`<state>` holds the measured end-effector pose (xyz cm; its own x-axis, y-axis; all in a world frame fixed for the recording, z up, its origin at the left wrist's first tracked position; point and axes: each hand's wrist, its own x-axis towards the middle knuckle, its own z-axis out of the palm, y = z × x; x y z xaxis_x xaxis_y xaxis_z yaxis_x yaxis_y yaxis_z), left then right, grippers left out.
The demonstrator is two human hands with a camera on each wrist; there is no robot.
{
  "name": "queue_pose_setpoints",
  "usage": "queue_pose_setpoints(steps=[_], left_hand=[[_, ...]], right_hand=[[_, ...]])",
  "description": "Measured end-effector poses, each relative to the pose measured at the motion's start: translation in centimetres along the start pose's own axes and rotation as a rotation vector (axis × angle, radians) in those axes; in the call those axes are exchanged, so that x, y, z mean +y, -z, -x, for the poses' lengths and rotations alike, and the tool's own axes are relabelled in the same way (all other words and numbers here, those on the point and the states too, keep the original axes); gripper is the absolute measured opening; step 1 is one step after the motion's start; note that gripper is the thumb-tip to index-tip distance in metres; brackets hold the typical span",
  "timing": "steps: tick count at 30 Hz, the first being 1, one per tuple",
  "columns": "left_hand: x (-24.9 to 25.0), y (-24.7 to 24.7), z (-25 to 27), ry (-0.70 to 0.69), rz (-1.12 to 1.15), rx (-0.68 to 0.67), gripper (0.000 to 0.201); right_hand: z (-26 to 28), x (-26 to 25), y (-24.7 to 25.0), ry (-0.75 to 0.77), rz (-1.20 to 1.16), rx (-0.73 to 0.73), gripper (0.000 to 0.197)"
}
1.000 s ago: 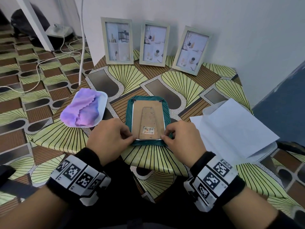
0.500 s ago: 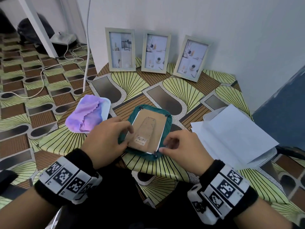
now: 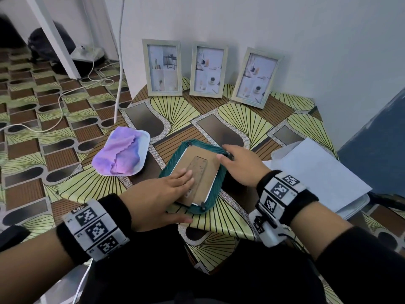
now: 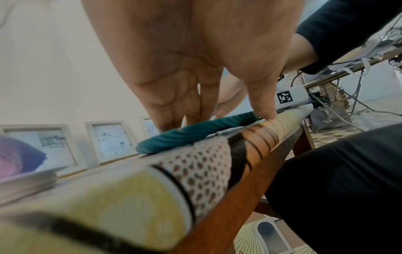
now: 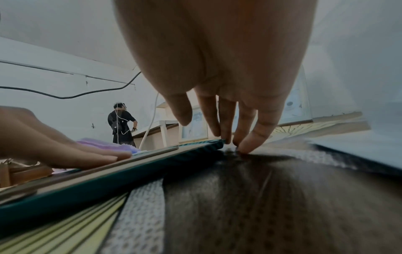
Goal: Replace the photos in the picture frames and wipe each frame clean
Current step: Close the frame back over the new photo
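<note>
A teal picture frame (image 3: 215,194) lies face down and askew near the table's front edge, its brown cardboard backing (image 3: 210,170) with the fold-out stand facing up. My left hand (image 3: 175,183) lies flat on the backing with straight fingers, and its thumb rests on the table by the frame's near edge (image 4: 185,135). My right hand (image 3: 228,153) touches the frame's far right corner (image 5: 217,143) with straight fingertips. Three pale frames (image 3: 162,66) (image 3: 208,71) (image 3: 255,77) with photos lean on the wall behind. A purple cloth (image 3: 121,154) lies on a white plate to the left.
A stack of white paper sheets (image 3: 317,176) lies to the right of the frame. White cables (image 3: 59,106) run over the floor on the left. A person in black (image 5: 121,123) stands far off. The table's front edge (image 4: 239,197) is right under my wrists.
The teal frame has turned askew. My left hand went from pinching its near edge to lying flat on the backing. My right hand moved from the near edge to the far right corner.
</note>
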<state>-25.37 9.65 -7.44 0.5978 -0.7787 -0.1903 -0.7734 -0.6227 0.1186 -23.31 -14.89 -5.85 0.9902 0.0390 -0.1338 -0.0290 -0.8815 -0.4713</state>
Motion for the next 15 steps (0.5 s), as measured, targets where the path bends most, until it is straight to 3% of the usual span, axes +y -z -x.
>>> queue_pose_setpoints(steps=[6,10,15], left_hand=[[0.0,-0.4,0.8,-0.054,0.114,0.14,0.09],[-0.1,-0.9,2.2,-0.176,0.131,0.184,0.075],[-0.9,-0.8,3.4,-0.227,0.324,0.349,0.056]], right_hand=[[0.8,0.6,-0.6,-0.002,-0.013,0.082,0.03],[2.3,1.3,-1.0,-0.016,-0.133,0.183,0.028],[3.3,1.4,0.3,-0.109,-0.616,0.271,0.031]])
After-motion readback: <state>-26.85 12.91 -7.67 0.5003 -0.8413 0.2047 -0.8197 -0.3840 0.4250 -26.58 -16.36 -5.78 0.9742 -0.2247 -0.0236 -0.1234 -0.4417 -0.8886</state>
